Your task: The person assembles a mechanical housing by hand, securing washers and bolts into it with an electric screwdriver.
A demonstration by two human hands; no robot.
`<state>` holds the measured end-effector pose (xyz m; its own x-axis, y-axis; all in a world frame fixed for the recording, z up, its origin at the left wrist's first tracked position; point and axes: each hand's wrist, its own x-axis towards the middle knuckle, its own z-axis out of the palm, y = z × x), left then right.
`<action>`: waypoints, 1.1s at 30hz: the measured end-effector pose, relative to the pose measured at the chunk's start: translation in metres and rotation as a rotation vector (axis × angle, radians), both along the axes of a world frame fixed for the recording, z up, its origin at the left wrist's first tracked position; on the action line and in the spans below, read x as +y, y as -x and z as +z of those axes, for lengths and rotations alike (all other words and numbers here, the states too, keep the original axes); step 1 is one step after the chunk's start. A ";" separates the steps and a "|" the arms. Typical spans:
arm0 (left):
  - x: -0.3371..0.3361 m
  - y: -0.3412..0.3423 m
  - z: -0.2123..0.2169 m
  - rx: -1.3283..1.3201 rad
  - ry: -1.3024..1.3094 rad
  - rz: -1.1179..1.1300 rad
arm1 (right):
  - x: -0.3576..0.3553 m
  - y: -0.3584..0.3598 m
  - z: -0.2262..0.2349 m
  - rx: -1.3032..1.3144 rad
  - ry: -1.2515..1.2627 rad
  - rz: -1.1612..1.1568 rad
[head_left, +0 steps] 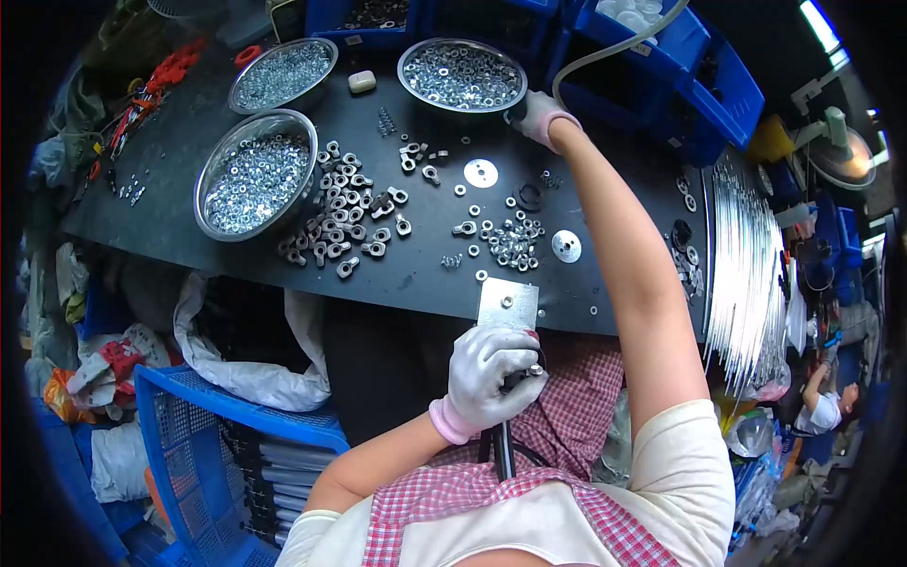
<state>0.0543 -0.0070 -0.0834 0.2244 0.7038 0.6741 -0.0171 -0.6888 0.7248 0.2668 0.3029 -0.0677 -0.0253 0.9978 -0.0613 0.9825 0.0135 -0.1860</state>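
the assembly in the left hand (pixel 491 373) looks partway made up, judging by what is on it. a flat silver metal plate (pixel 517 315) sits at its upper end with a small hex fastener (pixel 507 301) at about its middle, so that much appears fitted. a black tube (pixel 504 452) runs down from the fist toward the checked apron (pixel 567 392), and a silver bolt end (pixel 536 369) shows beside the thumb; whether it is tightened cannot be told. the gloved left hand is curled closed around the assembly, just off the near edge of the table (pixel 151 208).

plenty lies unattached: a heap of eye-ended metal fittings (pixel 350 208), a cluster of loose nuts (pixel 515 244), two perforated discs (pixel 480 173), a few springs (pixel 385 123) and a black ring (pixel 530 197). the bowl of nuts at the far side (pixel 462 110) is well filled, as is the near-left bowl (pixel 295 129). none of these pieces is joined to the plate.

the right hand (pixel 545 118) reaches out beside the far bowl, its fingers bent toward a dark object (pixel 515 111); whether they pinch it or only touch it cannot be told. a pale hose (pixel 614 47) comes down behind that hand, and where it ends is hidden. the fist covers the joint under the plate, and the tube's lower end is out of sight near the apron.
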 end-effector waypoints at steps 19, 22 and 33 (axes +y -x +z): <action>-0.005 0.003 0.001 0.045 -0.039 0.058 | -0.162 0.008 0.031 0.850 -0.420 0.118; -0.006 0.006 -0.001 0.071 0.124 -0.029 | -0.266 0.031 0.060 0.841 -0.651 0.528; -0.009 0.013 0.014 0.008 0.467 -0.290 | -0.335 0.033 0.055 0.343 -0.727 0.823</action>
<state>0.0417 -0.0158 -0.0695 0.4573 0.8364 0.3023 -0.1514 -0.2618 0.9532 0.2337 -0.0324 -0.0127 -0.5897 0.4683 0.6580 0.5258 0.8410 -0.1273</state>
